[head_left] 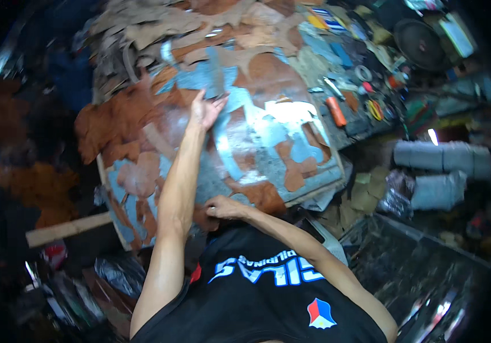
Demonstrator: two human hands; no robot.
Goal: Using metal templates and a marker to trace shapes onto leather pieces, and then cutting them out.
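Note:
My left hand (207, 111) reaches far over the work table, palm partly turned up and fingers apart, with nothing in it. Just beyond its fingertips is a blurred grey-blue strip (215, 71), among pale blue and brown leather pieces. My right hand (226, 207) is close to my body at the table's near edge, its fingers curled in. A small brown leather scrap (204, 219) lies against these fingers; whether they grip it is hidden. Between the hands, cut brown leather pieces (265, 197) lie on the grey-blue table top (208, 177).
Large brown hides (111, 123) drape over the table's left side, and more leather is heaped at the far end. On the right are an orange-handled tool (335, 111), a tape roll (363, 72) and a grey wrapped roll (442, 158). A wooden plank (68, 230) juts out at left.

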